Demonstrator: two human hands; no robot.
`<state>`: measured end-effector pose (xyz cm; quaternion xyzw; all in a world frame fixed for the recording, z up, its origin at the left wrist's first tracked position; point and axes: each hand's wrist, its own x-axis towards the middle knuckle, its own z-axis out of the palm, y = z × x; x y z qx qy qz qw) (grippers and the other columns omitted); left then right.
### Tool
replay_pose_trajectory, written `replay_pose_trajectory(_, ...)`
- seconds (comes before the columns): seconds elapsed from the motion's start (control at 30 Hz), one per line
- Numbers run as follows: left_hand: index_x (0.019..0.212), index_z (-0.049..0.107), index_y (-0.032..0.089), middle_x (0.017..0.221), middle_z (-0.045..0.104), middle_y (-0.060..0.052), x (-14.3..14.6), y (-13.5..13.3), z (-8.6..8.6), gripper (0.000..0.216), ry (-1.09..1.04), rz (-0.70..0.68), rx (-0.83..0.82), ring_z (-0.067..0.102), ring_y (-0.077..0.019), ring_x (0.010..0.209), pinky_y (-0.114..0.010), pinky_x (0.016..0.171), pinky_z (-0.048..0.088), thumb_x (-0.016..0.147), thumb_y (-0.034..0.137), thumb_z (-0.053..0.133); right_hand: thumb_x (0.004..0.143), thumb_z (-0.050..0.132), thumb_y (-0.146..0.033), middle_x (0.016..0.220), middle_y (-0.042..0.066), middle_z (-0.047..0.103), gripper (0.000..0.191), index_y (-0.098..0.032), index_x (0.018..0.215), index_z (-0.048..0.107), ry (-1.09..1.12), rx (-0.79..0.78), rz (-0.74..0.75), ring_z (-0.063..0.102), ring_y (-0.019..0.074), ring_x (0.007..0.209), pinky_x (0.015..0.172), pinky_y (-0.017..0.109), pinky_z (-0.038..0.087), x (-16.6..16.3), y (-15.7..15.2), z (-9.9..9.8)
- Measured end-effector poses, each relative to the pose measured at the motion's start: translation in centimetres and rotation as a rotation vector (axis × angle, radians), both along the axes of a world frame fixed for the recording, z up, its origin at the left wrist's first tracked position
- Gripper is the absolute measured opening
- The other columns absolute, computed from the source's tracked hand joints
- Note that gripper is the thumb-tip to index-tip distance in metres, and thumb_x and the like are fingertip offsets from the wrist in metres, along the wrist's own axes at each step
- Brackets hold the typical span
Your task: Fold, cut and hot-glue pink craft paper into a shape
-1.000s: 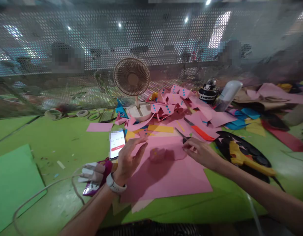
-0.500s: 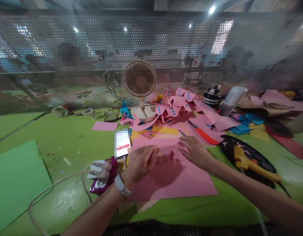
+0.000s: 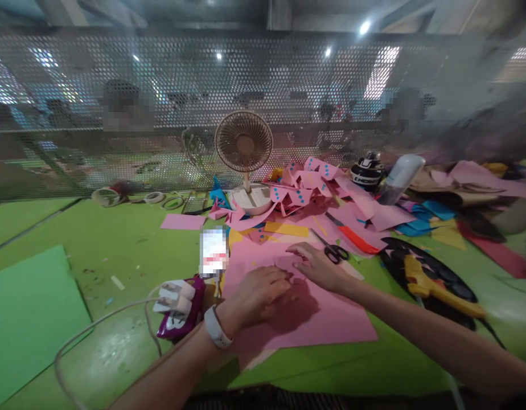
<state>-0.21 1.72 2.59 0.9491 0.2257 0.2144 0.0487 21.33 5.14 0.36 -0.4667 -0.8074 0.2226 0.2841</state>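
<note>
A large pink sheet of paper (image 3: 331, 324) lies on the green table. Over its middle is my left hand (image 3: 263, 290), wearing a white watch band, palm down with its fingers stretched toward the right. My right hand (image 3: 316, 269) reaches in from the right above the same sheet, fingers spread a little and pointing left. The two hands nearly meet, and nothing shows in either of them. Their undersides are hidden, so I cannot tell how firmly they touch the paper. Black-handled scissors (image 3: 336, 253) rest just beyond my right hand.
A phone (image 3: 214, 250) and a charger (image 3: 175, 299) on a purple pack sit at left. Behind are a fan (image 3: 245, 142), pink paper cut-outs (image 3: 301, 191) and an orange-red cutter (image 3: 361, 239). A yellow glue gun (image 3: 442, 290) lies on a black tray at right.
My left hand has moved right and slightly down over the pink sheet. My right hand has shifted left, uncovering the scissors.
</note>
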Motion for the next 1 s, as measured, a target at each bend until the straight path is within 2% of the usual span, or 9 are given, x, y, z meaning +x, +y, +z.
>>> replay_pose_trajectory(0.07,0.129,0.053,0.016,0.127,0.062,-0.012,0.5,-0.3,-0.5,0.042,0.065,-0.014,-0.028,0.058,-0.0233,0.115,-0.039,0.097,0.047,0.096,0.042,0.05,0.083,0.051,-0.018,0.123,0.013,0.062,0.035,-0.018,0.117,0.06,0.031,0.038,-0.023,0.057,0.0236,0.116,0.1,0.042,0.045,0.7,-0.1,0.3)
replay_pose_trajectory(0.17,0.142,0.039,0.014,0.145,0.046,-0.014,0.9,-1.1,-1.0,0.07,0.129,-0.025,-0.079,0.043,-0.0269,0.133,-0.043,0.111,0.035,0.09,0.058,0.055,0.086,0.05,-0.024,0.126,0.01,0.061,0.033,-0.022,0.117,0.06,0.036,0.117,-0.102,0.055,0.0242,0.12,0.103,0.044,0.043,4.1,-1.5,1.1)
replay_pose_trajectory(0.3,0.146,0.034,0.015,0.151,0.038,-0.011,1.2,-2.1,-1.7,0.075,0.159,-0.074,-0.148,0.033,-0.026,0.14,-0.043,0.116,0.027,0.09,0.062,0.051,0.087,0.048,-0.03,0.126,0.011,0.062,0.033,-0.027,0.117,0.061,-0.144,0.131,-0.346,0.058,0.0296,0.117,0.101,0.046,0.045,13.5,-5.6,0.9)
replay_pose_trajectory(0.43,0.144,0.038,0.018,0.15,0.04,-0.011,1.3,-2.3,-2.7,0.071,0.151,-0.079,-0.183,0.033,-0.0268,0.14,-0.044,0.116,0.025,0.089,0.06,0.054,0.076,0.055,-0.038,0.122,0.014,0.063,0.051,-0.035,0.127,0.052,-0.423,0.204,-0.663,0.062,0.0416,0.107,0.089,0.059,0.048,24.6,-9.6,-3.5)
replay_pose_trajectory(0.53,0.143,0.04,0.019,0.148,0.043,-0.012,1.3,-2.1,-2.8,0.07,0.153,-0.087,-0.216,0.035,-0.0286,0.138,-0.046,0.116,0.024,0.089,0.061,0.054,0.069,0.058,-0.034,0.111,0.012,0.068,0.053,-0.037,0.122,0.055,-0.54,0.164,-0.649,0.066,0.0402,0.096,0.084,0.055,0.05,29.5,-10.9,-7.3)
replay_pose_trajectory(0.63,0.145,0.038,0.018,0.149,0.04,-0.013,1.2,-2.0,-2.4,0.071,0.157,-0.103,-0.262,0.034,-0.0293,0.139,-0.046,0.116,0.024,0.091,0.063,0.047,0.072,0.051,-0.036,0.117,0.016,0.066,0.055,-0.021,0.125,0.056,-0.637,0.148,-0.583,0.064,0.0391,0.103,0.089,0.051,0.05,30.3,-10.8,-8.6)
replay_pose_trajectory(0.73,0.148,0.034,0.02,0.152,0.036,-0.012,1.1,-1.9,-2.1,0.072,0.149,-0.103,-0.283,0.031,-0.0288,0.141,-0.045,0.116,0.023,0.092,0.064,0.045,0.073,0.049,-0.034,0.127,0.02,0.06,0.059,-0.011,0.127,0.056,-0.729,0.168,-0.539,0.061,0.0385,0.107,0.091,0.048,0.048,29.1,-10.2,-7.9)
replay_pose_trajectory(0.9,0.148,0.033,0.02,0.153,0.034,-0.011,1.1,-1.8,-2.1,0.072,0.157,-0.09,-0.291,0.03,-0.0285,0.141,-0.044,0.117,0.022,0.092,0.064,0.045,0.075,0.048,-0.03,0.118,0.022,0.063,0.061,-0.008,0.131,0.052,-0.755,0.166,-0.565,0.063,0.0362,0.103,0.09,0.045,0.049,28.1,-9.9,-6.5)
replay_pose_trajectory(1.0,0.148,0.033,0.021,0.153,0.035,-0.011,1.0,-1.7,-2.0,0.07,0.151,-0.079,-0.276,0.032,-0.0288,0.14,-0.045,0.116,0.024,0.093,0.062,0.045,0.074,0.05,-0.032,0.123,0.023,0.061,0.06,-0.009,0.13,0.052,-0.755,0.152,-0.631,0.061,0.038,0.105,0.089,0.047,0.048,28.1,-10.2,-5.8)
